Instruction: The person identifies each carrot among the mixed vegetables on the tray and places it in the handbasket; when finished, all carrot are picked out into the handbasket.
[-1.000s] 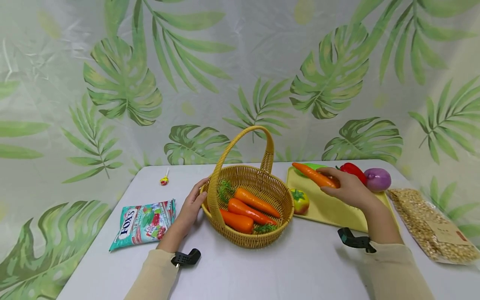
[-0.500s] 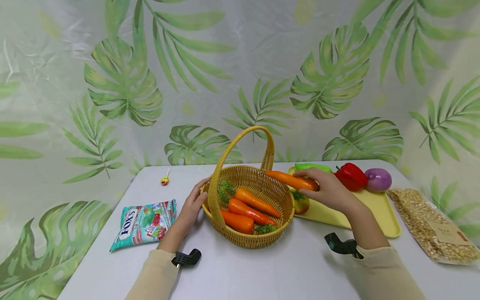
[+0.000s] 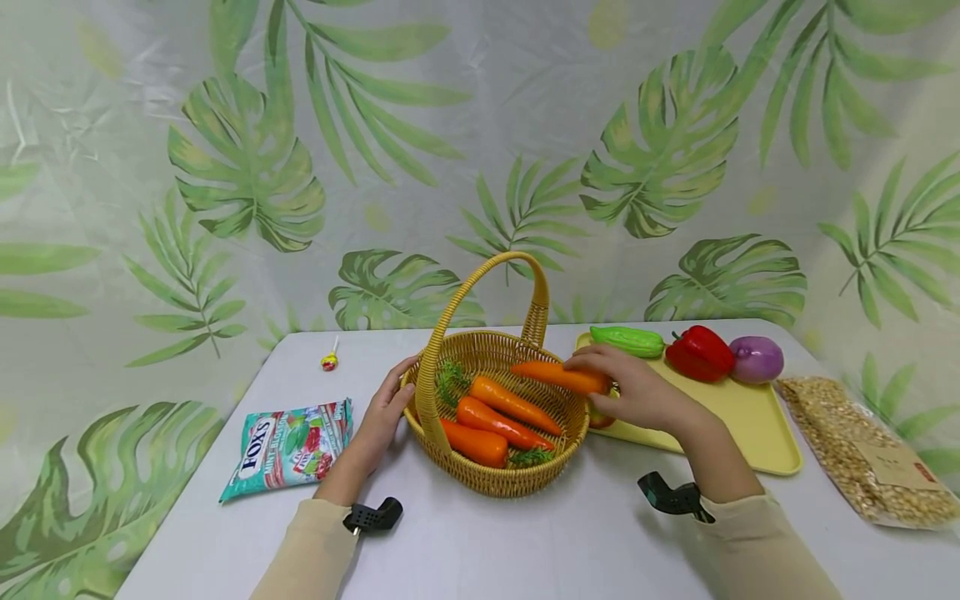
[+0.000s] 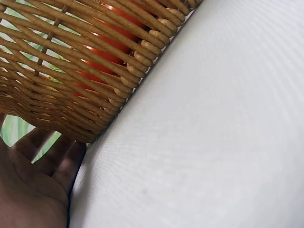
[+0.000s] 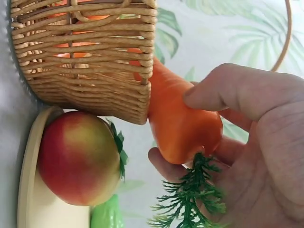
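Observation:
My right hand (image 3: 630, 392) holds an orange carrot (image 3: 558, 377) by its thick end, with its tip over the inside of a wicker basket (image 3: 491, 482). In the right wrist view, the thumb and fingers pinch the carrot (image 5: 178, 118), and green leaves (image 5: 192, 194) hang from its end beside the palm. Several carrots, among them a middle one (image 3: 502, 422), lie in the basket. My left hand (image 3: 381, 412) rests against the basket's left side. The left wrist view has its extended fingers (image 4: 57, 152) touching the woven wall (image 4: 85, 61).
A yellow tray (image 3: 750, 425) at right bears a green bumpy vegetable (image 3: 628, 340), a red pepper (image 3: 701, 354) and a purple vegetable (image 3: 756, 360). A tomato (image 5: 78, 159) sits by the basket. A grain bag (image 3: 862, 450), candy bag (image 3: 288, 446) and lollipop (image 3: 329, 362) lie around.
My right hand has carried the carrot left from above the tray to over the basket's right rim, and lowered it. The left hand and basket have stayed in place.

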A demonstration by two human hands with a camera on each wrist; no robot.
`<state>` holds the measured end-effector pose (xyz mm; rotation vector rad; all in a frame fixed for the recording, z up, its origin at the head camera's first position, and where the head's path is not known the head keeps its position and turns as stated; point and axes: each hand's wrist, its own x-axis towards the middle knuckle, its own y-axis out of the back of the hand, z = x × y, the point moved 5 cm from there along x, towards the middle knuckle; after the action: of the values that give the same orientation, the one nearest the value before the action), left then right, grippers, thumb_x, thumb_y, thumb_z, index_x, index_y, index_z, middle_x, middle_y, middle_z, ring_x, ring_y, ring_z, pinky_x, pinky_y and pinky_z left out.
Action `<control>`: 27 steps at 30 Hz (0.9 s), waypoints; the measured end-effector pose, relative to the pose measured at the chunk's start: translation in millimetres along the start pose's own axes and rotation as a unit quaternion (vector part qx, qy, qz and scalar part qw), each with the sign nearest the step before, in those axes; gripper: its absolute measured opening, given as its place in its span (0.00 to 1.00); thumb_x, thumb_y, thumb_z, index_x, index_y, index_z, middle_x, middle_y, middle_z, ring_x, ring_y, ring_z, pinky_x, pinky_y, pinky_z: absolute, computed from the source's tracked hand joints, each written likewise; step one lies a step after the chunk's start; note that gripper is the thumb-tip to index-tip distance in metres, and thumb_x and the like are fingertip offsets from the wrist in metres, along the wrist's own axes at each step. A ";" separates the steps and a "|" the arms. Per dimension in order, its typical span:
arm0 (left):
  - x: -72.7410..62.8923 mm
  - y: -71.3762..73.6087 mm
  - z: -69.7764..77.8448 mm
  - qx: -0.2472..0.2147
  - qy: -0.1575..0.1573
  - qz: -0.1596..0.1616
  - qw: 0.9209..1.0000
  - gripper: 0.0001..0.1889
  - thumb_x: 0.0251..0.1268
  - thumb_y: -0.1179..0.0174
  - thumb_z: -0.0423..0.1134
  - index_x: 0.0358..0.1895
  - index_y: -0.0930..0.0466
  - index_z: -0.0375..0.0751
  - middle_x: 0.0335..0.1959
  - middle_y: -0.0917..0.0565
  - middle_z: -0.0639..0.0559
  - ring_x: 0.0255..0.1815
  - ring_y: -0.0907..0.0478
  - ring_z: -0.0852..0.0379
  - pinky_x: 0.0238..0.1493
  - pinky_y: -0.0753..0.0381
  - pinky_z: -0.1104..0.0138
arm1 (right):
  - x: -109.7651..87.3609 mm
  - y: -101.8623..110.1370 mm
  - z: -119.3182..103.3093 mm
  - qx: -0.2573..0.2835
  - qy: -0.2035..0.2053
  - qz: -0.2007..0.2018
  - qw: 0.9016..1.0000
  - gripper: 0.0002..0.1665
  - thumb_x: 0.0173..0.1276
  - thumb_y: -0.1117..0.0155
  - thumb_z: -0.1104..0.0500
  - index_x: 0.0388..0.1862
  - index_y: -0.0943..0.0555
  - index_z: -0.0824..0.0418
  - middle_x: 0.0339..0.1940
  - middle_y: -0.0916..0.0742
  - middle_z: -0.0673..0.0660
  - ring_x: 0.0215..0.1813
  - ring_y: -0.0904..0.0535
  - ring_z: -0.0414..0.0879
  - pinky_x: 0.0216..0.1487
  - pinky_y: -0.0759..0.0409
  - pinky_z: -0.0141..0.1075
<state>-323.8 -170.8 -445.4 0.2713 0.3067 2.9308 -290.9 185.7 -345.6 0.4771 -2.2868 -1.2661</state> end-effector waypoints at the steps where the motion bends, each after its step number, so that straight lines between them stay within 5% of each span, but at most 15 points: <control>1: 0.2 0.0 0.0 -0.001 0.001 0.000 1.000 0.24 0.81 0.58 0.50 0.76 0.42 0.65 0.80 0.41 0.54 0.83 0.50 0.48 0.80 0.50 0.43 | -0.2 -0.4 -0.6 -0.001 0.002 0.000 1.000 0.27 0.64 0.38 0.65 0.63 0.21 0.53 0.65 0.22 0.57 0.56 0.23 0.52 0.58 0.23 0.53; 10: 0.3 1.6 -1.9 -0.002 0.007 0.001 1.000 0.24 0.81 0.58 0.49 0.75 0.41 0.64 0.80 0.42 0.54 0.83 0.52 0.48 0.80 0.51 0.44 | 7.0 -12.5 -0.8 0.002 -0.020 0.025 0.999 0.29 0.67 0.31 0.57 0.65 0.25 0.60 0.60 0.17 0.57 0.59 0.20 0.54 0.61 0.21 0.54; 18: -0.3 0.8 -1.9 0.000 0.008 0.001 1.000 0.24 0.81 0.58 0.50 0.75 0.42 0.65 0.80 0.42 0.55 0.83 0.52 0.48 0.80 0.51 0.43 | 14.4 -29.6 -4.2 -0.117 -0.028 0.077 0.990 0.09 0.60 0.24 0.53 0.38 0.15 0.51 0.41 0.18 0.52 0.47 0.23 0.50 0.50 0.22 0.46; 23: 0.8 0.5 -1.5 0.003 0.006 0.002 1.000 0.24 0.80 0.57 0.50 0.75 0.41 0.66 0.80 0.42 0.55 0.83 0.52 0.48 0.80 0.51 0.43 | 13.7 -37.3 -8.8 -0.151 0.000 0.046 0.987 0.13 0.61 0.27 0.44 0.41 0.11 0.47 0.42 0.11 0.47 0.48 0.24 0.50 0.56 0.28 0.51; 27: 0.4 0.6 -1.7 0.001 0.009 0.002 1.000 0.24 0.81 0.57 0.50 0.75 0.41 0.65 0.80 0.42 0.55 0.83 0.52 0.48 0.80 0.51 0.43 | 9.0 -40.1 -7.0 -0.095 -0.003 -0.027 0.995 0.21 0.63 0.30 0.40 0.52 0.12 0.46 0.49 0.10 0.45 0.56 0.24 0.53 0.69 0.40 0.62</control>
<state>-324.7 -171.6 -446.8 0.2472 0.3116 2.9376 -291.6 155.7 -374.6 0.4700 -2.1430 -1.4958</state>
